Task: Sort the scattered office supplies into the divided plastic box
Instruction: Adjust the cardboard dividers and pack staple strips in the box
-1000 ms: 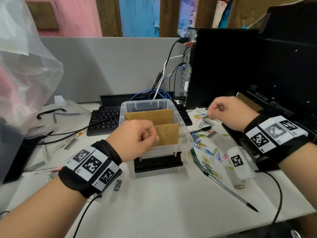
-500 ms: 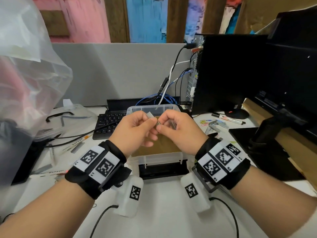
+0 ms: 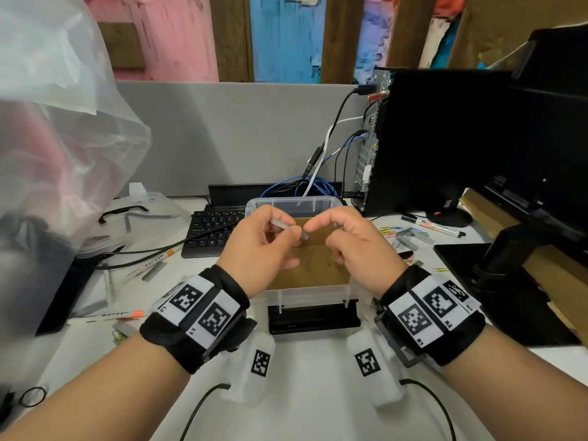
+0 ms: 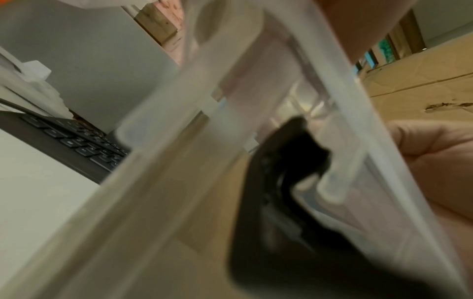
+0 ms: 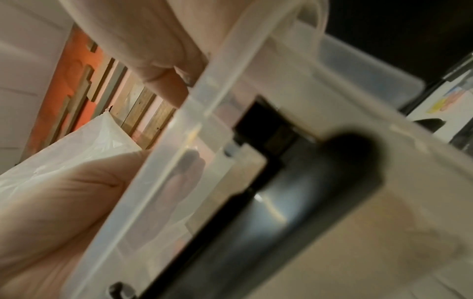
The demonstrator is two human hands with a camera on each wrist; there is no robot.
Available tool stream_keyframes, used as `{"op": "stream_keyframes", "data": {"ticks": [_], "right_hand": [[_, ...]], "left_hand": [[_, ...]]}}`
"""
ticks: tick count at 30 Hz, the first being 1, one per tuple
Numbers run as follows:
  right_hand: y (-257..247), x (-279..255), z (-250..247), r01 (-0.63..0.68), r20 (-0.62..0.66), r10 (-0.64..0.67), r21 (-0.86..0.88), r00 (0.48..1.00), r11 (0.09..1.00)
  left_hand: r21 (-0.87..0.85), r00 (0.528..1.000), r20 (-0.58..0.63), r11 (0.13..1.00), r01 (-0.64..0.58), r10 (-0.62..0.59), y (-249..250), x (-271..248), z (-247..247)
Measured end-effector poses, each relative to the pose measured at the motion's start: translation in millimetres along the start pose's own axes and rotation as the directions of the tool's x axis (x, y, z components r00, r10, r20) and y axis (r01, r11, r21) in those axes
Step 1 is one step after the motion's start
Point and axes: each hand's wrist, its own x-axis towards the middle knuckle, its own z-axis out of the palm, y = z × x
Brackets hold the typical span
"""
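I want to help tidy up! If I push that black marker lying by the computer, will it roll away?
Probably, a little. The marker looks round and lies flat on the smooth white desk, so it could roll. It looks stiff and light, so it should lift easily.

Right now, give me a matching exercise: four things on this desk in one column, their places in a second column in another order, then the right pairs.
Things:
1. staple strip
2. keyboard
3. marker
4. box

Places:
A. right of the box, by the monitor base
B. under both hands, desk centre
C. left of the box, at the back
D. pinched in the left hand, above the box

Pairs: 1-D, 2-C, 3-A, 4-B
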Motion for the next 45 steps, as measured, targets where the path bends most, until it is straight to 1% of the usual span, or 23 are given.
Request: {"op": "stream_keyframes", "data": {"ticks": [2,4,8,11,15,18,19,27,29,31,32,34,38,43,45], "right_hand": [[-0.9,-0.7,-1.6,-0.025,-0.019,0.026,0.040,0.999,0.999],[-0.9,-1.2,-2.2,-0.033,-0.020,0.034,0.040,0.999,0.999],[3.9,1.4,-1.4,-0.045,0.014,0.044,0.047,0.999,0.998],[8.1,3.8,-0.9,-0.057,0.040,0.054,0.071,0.998,0.996],[7.1,4.4,-1.1,-0.069,0.073,0.065,0.047,0.995,0.997],[2.9,4.1,-1.6,-0.140,0.108,0.125,0.146,0.986,0.979],[1.7,3.3,-2.3,-0.146,0.115,0.128,0.168,0.985,0.975],[11.0,3.7,-5.5,-0.070,0.094,0.062,0.083,0.994,0.994],[11.9,4.4,-5.6,-0.084,0.043,0.079,0.141,0.996,0.986],[13.1,5.0,-5.3,-0.108,0.004,0.110,0.265,0.994,0.958],[12.8,4.9,-5.1,-0.114,-0.003,0.121,0.316,0.993,0.942],[11.0,4.0,-4.8,-0.117,-0.002,0.126,0.362,0.992,0.925],[9.3,1.9,-5.6,-0.114,0.029,0.111,0.389,0.993,0.914],[12.1,6.3,-4.7,-0.139,0.065,0.123,0.395,0.990,0.908],[13.5,7.3,-5.1,-0.127,0.058,0.114,0.369,0.992,0.921]], "left_hand": [[-0.046,1.000,0.019,0.999,0.017,-0.016,0.5,-0.4,-2.0],[-0.067,0.999,0.038,0.997,0.025,-0.023,0.6,-0.8,-3.3],[-0.078,0.997,0.068,0.997,0.028,-0.022,0.9,-1.3,-5.2],[-0.118,0.997,0.075,0.992,0.040,-0.031,1.0,-1.1,-6.0],[-0.132,0.995,0.088,0.990,0.047,-0.035,1.3,-1.3,-5.5],[-0.131,0.995,0.093,0.990,0.048,-0.036,1.8,-2.0,-4.7],[-0.132,0.995,0.093,0.990,0.046,-0.034,1.8,-2.2,-4.9],[-0.090,0.993,0.117,0.995,0.036,-0.025,0.5,-1.5,-5.5],[-0.072,0.991,0.130,0.997,0.032,-0.023,-0.3,-1.3,-5.7],[-0.069,0.990,0.137,0.997,0.028,-0.019,-1.2,-0.8,-5.6],[-0.066,0.990,0.138,0.997,0.025,-0.016,-1.7,-0.6,-5.2],[-0.053,0.990,0.142,0.998,0.018,-0.010,-1.7,-0.5,-4.5],[-0.017,0.989,0.148,1.000,0.009,-0.007,-0.1,-1.5,-3.0],[-0.035,0.991,0.130,0.999,0.003,0.001,0.5,-2.9,-2.0],[-0.034,0.992,0.123,0.999,0.011,-0.007,0.2,-3.0,-1.8]]}}
